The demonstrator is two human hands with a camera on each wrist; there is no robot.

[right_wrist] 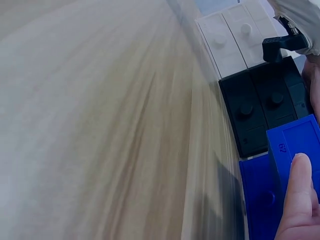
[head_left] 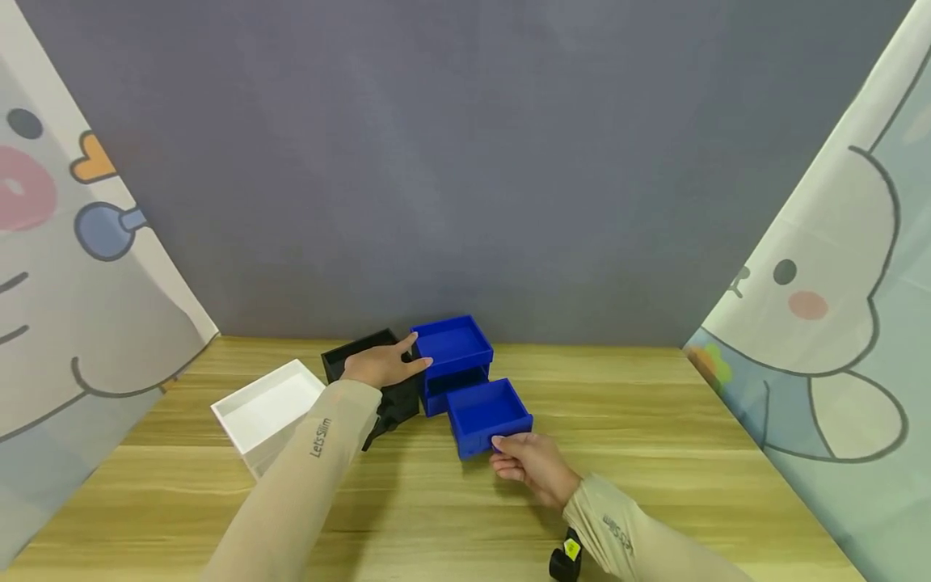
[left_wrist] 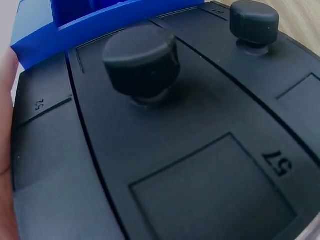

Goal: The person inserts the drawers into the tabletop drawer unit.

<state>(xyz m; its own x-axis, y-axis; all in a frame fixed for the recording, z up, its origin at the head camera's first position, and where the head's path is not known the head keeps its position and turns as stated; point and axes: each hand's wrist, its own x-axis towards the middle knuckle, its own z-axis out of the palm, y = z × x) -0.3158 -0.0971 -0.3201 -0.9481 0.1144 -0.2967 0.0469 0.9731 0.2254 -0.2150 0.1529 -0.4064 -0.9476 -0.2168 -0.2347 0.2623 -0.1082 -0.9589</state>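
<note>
In the head view, a small blue drawer unit stands at the back of the table, with a dark opening below its top. A shallow blue drawer sits in front of that opening, angled to the right, its inside bare. My right hand pinches the drawer's front between thumb and fingers; the right wrist view shows the thumb lying along the numbered blue front. My left hand reaches over a black drawer unit, its extended thumb and finger touching the blue unit's left edge.
Left of the black unit stands a white drawer unit. Round black knobs and engraved numbers mark the black fronts in the left wrist view. A grey wall rises behind the wooden table, with cartoon-printed cloth on both sides.
</note>
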